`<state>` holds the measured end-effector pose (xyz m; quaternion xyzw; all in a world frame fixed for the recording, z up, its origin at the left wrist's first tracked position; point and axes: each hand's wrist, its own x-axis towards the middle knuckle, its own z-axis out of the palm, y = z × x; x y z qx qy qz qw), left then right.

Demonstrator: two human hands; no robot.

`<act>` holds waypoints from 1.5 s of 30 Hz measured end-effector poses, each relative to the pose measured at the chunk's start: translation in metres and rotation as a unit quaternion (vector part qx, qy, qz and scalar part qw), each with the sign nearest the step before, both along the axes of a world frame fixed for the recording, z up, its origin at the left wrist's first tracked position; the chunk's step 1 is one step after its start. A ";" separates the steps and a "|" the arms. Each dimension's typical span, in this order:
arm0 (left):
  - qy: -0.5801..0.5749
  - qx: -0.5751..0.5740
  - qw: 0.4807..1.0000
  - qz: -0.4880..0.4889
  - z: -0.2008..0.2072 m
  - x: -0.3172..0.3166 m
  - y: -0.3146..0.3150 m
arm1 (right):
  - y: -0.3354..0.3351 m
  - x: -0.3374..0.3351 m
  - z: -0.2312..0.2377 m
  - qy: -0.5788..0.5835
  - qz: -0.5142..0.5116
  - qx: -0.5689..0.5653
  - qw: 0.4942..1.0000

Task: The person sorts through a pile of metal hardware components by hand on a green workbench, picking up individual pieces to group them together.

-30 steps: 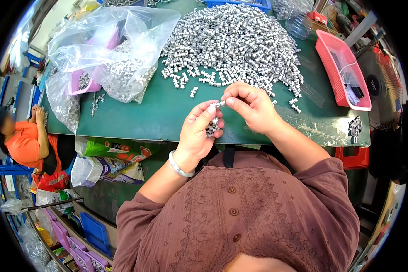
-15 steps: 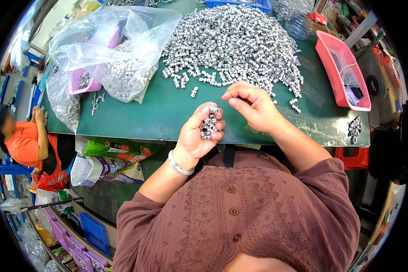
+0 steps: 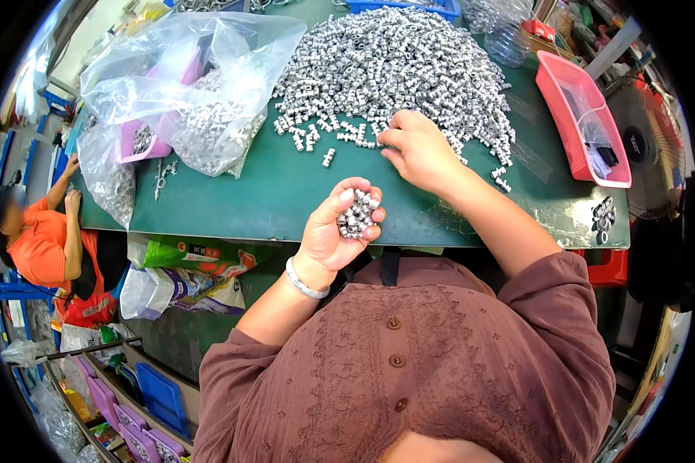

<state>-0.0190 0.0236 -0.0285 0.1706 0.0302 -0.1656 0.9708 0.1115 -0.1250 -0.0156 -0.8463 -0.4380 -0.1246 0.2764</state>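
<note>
My left hand (image 3: 334,228), palm up near the table's front edge, is cupped around a clump of small silver metal fittings (image 3: 357,216). At the near edge of a large pile of the same metal fittings (image 3: 394,65), my right hand (image 3: 417,152) reaches in with fingers bent and pressed together. Whatever its fingertips hold, if anything, is hidden. A few loose fittings lie just left of the right hand, one of them a single fitting (image 3: 328,157) set apart on the green table (image 3: 278,197).
Left of the pile lie clear plastic bags (image 3: 232,116) of metal parts and a purple scoop (image 3: 158,147). A pink basket (image 3: 583,123) stands at the right, near dark rings (image 3: 604,220) and a fan (image 3: 645,147). A person in orange (image 3: 42,243) works at the far left.
My right hand has moved away from the left hand, forward to the pile's near edge. The left hand stays nearly in place with its fittings. The other person's arm has reached forward.
</note>
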 end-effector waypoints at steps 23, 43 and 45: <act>0.000 0.090 0.992 0.088 0.009 0.000 0.000 | -0.008 -0.029 0.026 0.409 0.145 0.209 0.876; 0.072 -0.073 0.994 0.021 0.004 0.005 0.001 | -0.018 -0.004 0.008 -0.006 0.000 -0.027 1.000; 0.069 -0.079 0.994 0.020 0.004 0.004 0.002 | -0.016 -0.003 0.005 0.006 -0.027 -0.062 0.998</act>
